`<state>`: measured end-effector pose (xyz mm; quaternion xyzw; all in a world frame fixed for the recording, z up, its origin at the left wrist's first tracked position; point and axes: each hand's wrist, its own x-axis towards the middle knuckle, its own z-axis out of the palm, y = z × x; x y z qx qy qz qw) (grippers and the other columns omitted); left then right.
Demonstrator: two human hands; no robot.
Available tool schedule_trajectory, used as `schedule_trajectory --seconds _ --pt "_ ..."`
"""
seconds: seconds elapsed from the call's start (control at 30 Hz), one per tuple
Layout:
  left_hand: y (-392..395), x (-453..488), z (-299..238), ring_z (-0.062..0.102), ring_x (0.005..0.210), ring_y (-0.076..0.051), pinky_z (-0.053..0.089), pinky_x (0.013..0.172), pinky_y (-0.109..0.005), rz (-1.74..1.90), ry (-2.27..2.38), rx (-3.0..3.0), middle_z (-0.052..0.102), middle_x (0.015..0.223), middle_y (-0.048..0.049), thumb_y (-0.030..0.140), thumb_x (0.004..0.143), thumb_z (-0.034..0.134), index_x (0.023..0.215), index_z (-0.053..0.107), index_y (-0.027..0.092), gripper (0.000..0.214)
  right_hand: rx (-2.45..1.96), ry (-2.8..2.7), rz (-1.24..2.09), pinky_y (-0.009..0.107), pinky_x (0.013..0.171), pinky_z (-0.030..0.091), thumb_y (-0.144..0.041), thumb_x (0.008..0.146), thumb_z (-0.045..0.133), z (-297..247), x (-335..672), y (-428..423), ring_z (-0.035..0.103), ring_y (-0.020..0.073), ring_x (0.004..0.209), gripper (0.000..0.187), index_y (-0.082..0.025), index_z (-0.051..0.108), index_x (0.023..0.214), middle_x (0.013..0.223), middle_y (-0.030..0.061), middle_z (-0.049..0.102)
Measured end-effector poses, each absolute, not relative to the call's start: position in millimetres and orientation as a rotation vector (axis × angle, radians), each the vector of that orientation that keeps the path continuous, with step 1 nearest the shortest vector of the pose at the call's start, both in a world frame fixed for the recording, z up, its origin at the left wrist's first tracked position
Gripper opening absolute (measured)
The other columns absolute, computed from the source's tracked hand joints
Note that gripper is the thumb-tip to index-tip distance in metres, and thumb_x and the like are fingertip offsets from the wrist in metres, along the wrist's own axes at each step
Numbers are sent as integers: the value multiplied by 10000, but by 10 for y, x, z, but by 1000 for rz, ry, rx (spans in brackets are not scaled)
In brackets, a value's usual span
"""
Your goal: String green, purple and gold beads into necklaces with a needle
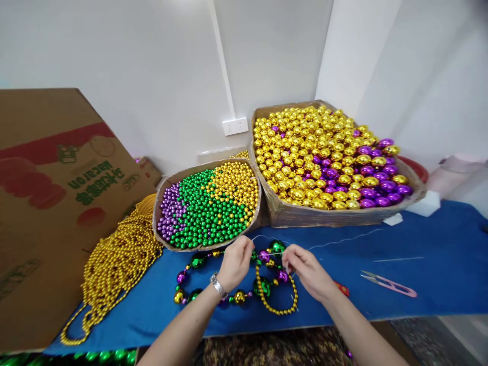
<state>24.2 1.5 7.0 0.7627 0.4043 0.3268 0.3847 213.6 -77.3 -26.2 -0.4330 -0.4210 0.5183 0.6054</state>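
Observation:
My left hand [235,263], with a metal watch on the wrist, and my right hand [307,269] are both pinched on a thin clear thread [343,240] over the blue cloth [438,254]. A bead necklace [236,284] of green, purple and gold balls lies beneath and between my hands, with a loop of small gold beads [276,300] hanging from it. The thread trails off to the right across the cloth.
A cardboard tray of small purple, green and gold beads [208,203] stands behind my hands. A bigger box of large gold and purple balls [324,157] sits at the back right. Gold bead strands [118,259] pile at the left by a cardboard box [49,203]. Pink thread snips [389,283] lie right.

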Motion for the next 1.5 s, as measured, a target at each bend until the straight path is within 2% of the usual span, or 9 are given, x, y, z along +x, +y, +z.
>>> schedule_trajectory --seconds 0.13,0.23,0.4,0.5,0.77,0.97,1.1,1.33,1.5 --pt "2 213 -42 425 528 -100 300 476 -227 756 849 1291 588 749 -30 359 846 489 663 478 168 265 -776 -653 1270 374 845 466 -533 820 554 -305 2131 -752 580 177 972 325 -233 507 702 969 -16 625" --pt "-51 280 -88 408 495 -74 262 435 -208 757 595 859 613 943 -63 346 830 513 679 399 174 255 -633 -465 1319 414 885 464 -485 796 608 -279 2098 -716 597 138 806 267 -254 498 719 727 -59 578" --pt "-59 379 -54 306 445 -60 240 440 -188 754 448 728 452 573 39 335 811 580 705 407 181 255 -517 -295 1362 265 650 511 -367 765 684 -189 2110 -684 362 55 455 265 -234 460 712 549 -105 327" --pt "-30 358 -58 211 435 -48 172 428 -179 725 501 870 331 504 68 339 806 601 686 423 168 274 -593 -336 1337 174 447 384 -340 770 683 -166 2157 -682 285 46 432 321 -209 410 666 547 -97 288" --pt "-120 203 -387 168 427 -45 134 419 -181 613 698 989 284 483 86 441 775 608 654 384 176 367 -912 -581 1259 195 430 300 -450 807 608 -284 2120 -792 246 55 444 375 -214 360 657 573 -87 317" --pt "-124 295 -30 530 751 -140 427 667 -263 832 710 1415 603 913 -87 397 865 499 720 525 154 284 -1216 -1057 1178 209 475 301 -419 777 652 -44 2101 -842 370 84 492 277 -221 579 955 551 -77 408" --pt "-138 449 248 447 1165 -252 366 956 -372 903 608 1786 549 1146 -130 357 873 497 742 617 148 274 -1415 -1652 827 215 485 305 -395 869 519 98 2018 -805 440 101 516 201 -217 612 882 567 -48 488" --pt "-74 727 25 565 1006 -223 430 884 -366 818 441 1520 614 1093 -105 456 885 448 1100 571 172 377 -1428 -1708 606 253 622 382 -416 949 332 339 2141 -824 522 147 665 379 -206 573 745 715 21 586" --pt "-12 801 -94 596 871 -198 453 799 -314 456 318 1694 653 889 -78 499 861 466 978 622 144 405 -1344 -1520 771 236 557 391 -470 925 388 520 2356 -815 495 121 568 388 -199 568 713 588 -9 522"
